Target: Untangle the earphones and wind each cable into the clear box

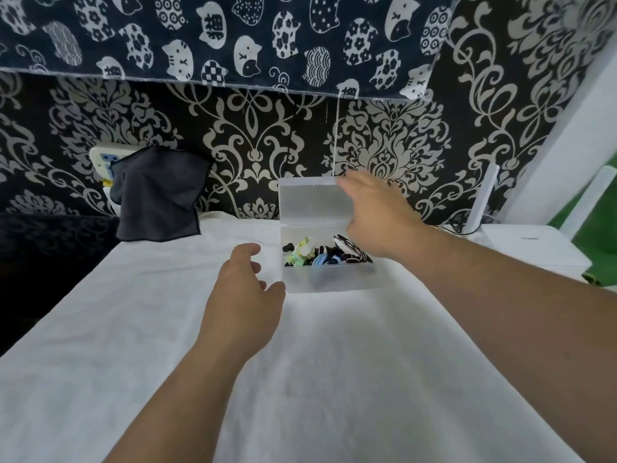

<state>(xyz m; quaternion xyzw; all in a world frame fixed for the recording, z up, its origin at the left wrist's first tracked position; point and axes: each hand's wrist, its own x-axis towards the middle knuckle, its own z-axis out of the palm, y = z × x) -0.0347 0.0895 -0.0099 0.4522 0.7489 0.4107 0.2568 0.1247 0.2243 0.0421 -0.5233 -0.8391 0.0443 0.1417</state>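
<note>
Two bare forearms reach in from the bottom of the frame over a bench covered with a white cloth (pixel 334 379). The left grip (pixel 243 295), a bare hand, hovers at centre frame with its fingers loosely curled and released, holding nothing. Its thumb tip lies just beside the lower left corner of the clear box (pixel 327 279); whether it touches is unclear.

The box stands on the cloth just right of centre, and its lid (pixel 310 202) stands upright at the back. Inside lie the earphones (pixel 320 253), bundles of pale green, blue, black and black-and-white cable packed close together.

The right grip (pixel 370 218), also a bare hand, reaches up over the right side of the box, fingers at the upper right edge of the lid. It is blurred, so I cannot tell whether it grasps the lid or only touches it.

Farther back at left, a dark cloth (pixel 157 195) hangs over a white power strip (pixel 101 160). At right sits a white device (pixel 534 248). Behind is black wallpaper (pixel 253 135) with pale scrolls, and a cat-print fabric (pixel 233 35) hangs across the top.
</note>
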